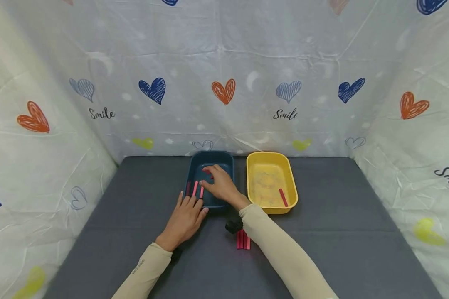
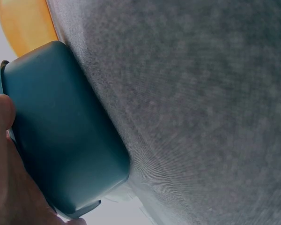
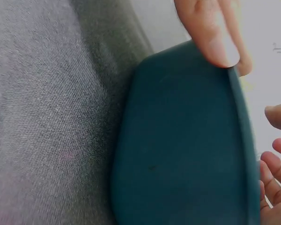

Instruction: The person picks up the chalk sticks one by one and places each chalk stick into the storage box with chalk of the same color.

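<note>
My left hand (image 1: 185,218) holds the near rim of the dark blue tray (image 1: 230,162), thumb outside the wall and fingers reaching over it. Inside the tray, pink sticks (image 1: 195,189) and a darker red stick (image 1: 188,189) lie near those fingertips. My right hand (image 1: 220,182) is over the tray, thumb and fingers spread apart around small red pieces (image 1: 211,177) below. The right wrist view shows that hand's fingers (image 3: 274,183) above the rim with nothing gripped between them. Part of the tray's inside is hidden by the hands.
A yellow tray (image 1: 253,199) stands right of the blue one, with one dark red stick (image 1: 283,197) in it. Several red and pink sticks (image 1: 243,241) lie side by side on the grey table (image 1: 321,249) by the right forearm. A printed curtain (image 1: 224,120) closes off the back.
</note>
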Motion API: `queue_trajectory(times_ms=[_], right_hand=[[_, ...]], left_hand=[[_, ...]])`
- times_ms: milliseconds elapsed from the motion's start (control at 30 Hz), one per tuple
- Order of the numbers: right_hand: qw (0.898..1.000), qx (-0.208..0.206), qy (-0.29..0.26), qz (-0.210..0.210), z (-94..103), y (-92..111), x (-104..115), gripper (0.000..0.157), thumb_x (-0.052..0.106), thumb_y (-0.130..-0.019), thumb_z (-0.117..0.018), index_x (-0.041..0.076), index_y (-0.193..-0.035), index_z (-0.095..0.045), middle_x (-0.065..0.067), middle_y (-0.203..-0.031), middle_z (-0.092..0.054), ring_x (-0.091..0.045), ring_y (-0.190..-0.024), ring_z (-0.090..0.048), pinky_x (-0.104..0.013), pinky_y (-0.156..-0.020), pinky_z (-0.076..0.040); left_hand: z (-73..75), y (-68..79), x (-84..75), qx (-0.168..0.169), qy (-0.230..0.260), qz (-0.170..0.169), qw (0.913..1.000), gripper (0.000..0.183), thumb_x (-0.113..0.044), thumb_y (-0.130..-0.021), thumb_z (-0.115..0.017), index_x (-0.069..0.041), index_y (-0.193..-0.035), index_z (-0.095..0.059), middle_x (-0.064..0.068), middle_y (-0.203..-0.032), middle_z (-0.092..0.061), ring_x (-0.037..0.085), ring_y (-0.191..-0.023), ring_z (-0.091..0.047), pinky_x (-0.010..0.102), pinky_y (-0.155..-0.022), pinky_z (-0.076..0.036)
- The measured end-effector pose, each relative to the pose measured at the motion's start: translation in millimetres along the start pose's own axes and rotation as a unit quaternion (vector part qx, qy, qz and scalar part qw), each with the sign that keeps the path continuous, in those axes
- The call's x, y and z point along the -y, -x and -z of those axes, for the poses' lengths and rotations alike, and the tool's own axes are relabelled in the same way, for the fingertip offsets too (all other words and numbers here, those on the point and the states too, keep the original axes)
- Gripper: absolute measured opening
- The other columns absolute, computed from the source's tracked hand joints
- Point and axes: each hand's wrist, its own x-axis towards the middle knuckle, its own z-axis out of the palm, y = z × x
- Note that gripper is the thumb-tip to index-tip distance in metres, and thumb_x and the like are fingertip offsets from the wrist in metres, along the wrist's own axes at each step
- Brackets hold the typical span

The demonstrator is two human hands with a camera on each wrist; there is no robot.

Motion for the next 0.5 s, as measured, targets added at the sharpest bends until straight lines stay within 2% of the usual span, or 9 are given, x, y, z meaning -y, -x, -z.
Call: queue_trajectory(times_ms=[233, 500], right_hand=[[1.000, -0.014, 0.003, 0.007, 11.6, 19.1, 3.9, 0.047, 0.033, -0.094, -0.066, 0.013, -0.136, -0.055, -0.005, -0.125, -0.058, -0.020, -0.108, -0.060, -0.033, -0.088, -0.054], [0.999, -0.034, 0.014, 0.033, 31.1, 39.0, 4.8, 0.048, 0.031, -0.092, -0.070, 0.013, -0.134, -0.057, -0.005, -0.123, -0.058, -0.022, -0.110, -0.061, -0.037, -0.093, -0.053]], left_hand=[[0.4, 3.1, -1.7, -0.007, -0.002, 0.001, 1.0000, 0.024, -0.034, -0.100, -0.056, -0.010, -0.100, -0.059, 0.012, -0.101, -0.062, 0.034, -0.106, -0.057, 0.065, -0.111, -0.031], [2.1, -0.2, -3.1, -0.023, -0.004, -0.006, 0.9997, 0.024, -0.033, -0.099, -0.057, -0.009, -0.100, -0.059, 0.012, -0.099, -0.060, 0.034, -0.103, -0.056, 0.065, -0.110, -0.032]])
